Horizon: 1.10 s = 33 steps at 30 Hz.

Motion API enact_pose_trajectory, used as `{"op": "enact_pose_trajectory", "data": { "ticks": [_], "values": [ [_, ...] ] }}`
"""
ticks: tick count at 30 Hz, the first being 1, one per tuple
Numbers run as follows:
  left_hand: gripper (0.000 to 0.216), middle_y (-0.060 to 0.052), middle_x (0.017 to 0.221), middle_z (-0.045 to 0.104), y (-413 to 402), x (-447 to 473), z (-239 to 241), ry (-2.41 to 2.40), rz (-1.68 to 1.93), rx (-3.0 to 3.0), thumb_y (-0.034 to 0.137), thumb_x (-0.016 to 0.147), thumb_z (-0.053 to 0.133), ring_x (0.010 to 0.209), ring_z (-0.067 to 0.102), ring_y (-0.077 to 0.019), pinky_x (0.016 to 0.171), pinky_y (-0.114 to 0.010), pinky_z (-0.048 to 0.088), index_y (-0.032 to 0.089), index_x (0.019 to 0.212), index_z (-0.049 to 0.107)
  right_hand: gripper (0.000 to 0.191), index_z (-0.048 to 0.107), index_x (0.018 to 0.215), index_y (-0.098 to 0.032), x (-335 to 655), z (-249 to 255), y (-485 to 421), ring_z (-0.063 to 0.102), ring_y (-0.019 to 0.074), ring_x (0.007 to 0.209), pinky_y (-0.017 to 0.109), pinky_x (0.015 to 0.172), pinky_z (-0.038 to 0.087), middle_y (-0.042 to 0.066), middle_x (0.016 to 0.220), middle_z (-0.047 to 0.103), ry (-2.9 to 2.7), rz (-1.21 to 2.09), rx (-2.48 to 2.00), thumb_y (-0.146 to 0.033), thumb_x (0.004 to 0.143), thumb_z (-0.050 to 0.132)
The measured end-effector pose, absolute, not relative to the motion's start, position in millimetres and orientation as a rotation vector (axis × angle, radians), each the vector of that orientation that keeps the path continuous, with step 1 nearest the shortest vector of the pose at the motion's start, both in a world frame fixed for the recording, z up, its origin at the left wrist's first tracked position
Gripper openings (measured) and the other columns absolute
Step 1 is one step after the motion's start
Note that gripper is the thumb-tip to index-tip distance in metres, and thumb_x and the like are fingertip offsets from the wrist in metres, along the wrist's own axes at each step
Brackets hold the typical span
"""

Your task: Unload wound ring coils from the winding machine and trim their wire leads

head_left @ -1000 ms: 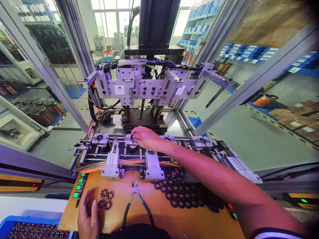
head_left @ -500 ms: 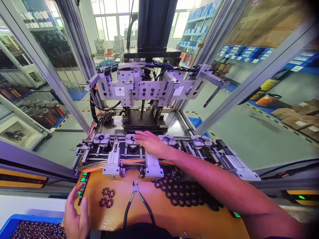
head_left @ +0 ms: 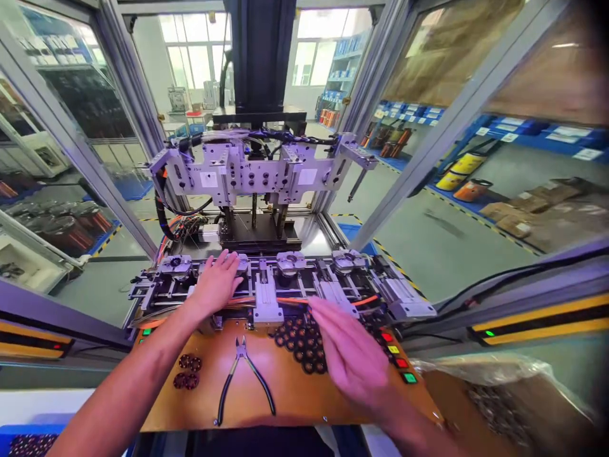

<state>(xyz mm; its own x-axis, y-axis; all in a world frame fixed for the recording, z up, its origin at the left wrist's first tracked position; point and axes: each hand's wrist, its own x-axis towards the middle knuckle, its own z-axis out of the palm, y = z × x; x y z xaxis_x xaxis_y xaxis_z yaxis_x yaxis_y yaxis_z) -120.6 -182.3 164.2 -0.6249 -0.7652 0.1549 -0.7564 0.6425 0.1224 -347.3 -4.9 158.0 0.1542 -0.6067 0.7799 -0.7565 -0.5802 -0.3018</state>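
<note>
My left hand (head_left: 217,282) reaches over the second clamp fixture (head_left: 243,263) from the left, fingers stretched out and nothing seen in them. That hand hides much of the fixture; whether it touches it I cannot tell. My right hand (head_left: 349,349) hovers over the right part of the orange worktop (head_left: 295,403), its fingers straight and side by side. Beneath and beside it lie rows of black rings (head_left: 297,343), partly covered by the hand. Wire cutters (head_left: 241,355) rest with handles spread in the middle. Several small dark red ring cores (head_left: 187,371) sit at the left.
Other fixtures (head_left: 291,261) stand along the rail, with a machine head (head_left: 261,178) above and behind. Lit buttons (head_left: 402,363) line the worktop's right side. A blue bin (head_left: 28,438) of small parts is at lower left, an open plastic-lined box (head_left: 499,406) at right.
My right hand has drawn back from the second fixture to above the black rings. My left hand has moved from the worktop's left edge up to that fixture. The view has turned rightward.
</note>
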Motion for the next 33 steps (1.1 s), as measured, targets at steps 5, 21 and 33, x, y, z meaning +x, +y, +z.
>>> {"op": "enact_pose_trajectory", "data": {
  "ticks": [5, 21, 33],
  "values": [
    [0.051, -0.019, 0.148, 0.051, -186, -120, 165, -2.696, -0.107, 1.272, 0.025, 0.09, 0.059, 0.143, 0.038, -0.0404, 0.113, -0.063, 0.031, 0.007, 0.138, 0.055, 0.035, 0.064, 0.12, -0.016, -354, 64, 58, 0.068, 0.0247, 0.108, 0.044, 0.09, 0.062, 0.012, 0.113, 0.071, -1.732, 1.228, 2.227, -0.004, 0.091, 0.05],
    [0.037, -0.008, 0.103, 0.078, -3, -92, 142, -2.116, -1.199, 1.1, 0.039, 0.09, 0.063, 0.09, 0.074, -0.0219, 0.082, -0.033, 0.061, 0.022, 0.122, 0.07, 0.012, 0.071, 0.094, -0.025, -302, 85, 58, 0.057, 0.0259, 0.124, 0.045, 0.102, 0.054, 0.01, 0.131, 0.061, -2.018, 1.62, 2.425, -0.021, 0.091, 0.061],
    [0.032, -0.004, 0.092, 0.078, 5, -81, 156, -1.997, -0.751, 0.968, 0.019, 0.086, 0.069, 0.08, 0.073, -0.0163, 0.074, -0.024, 0.061, 0.025, 0.117, 0.069, 0.013, 0.072, 0.096, -0.03, -260, 136, 29, 0.064, 0.0231, 0.114, 0.042, 0.099, 0.052, 0.007, 0.122, 0.066, -1.819, 2.536, 2.741, -0.023, 0.091, 0.064]
  ]
}}
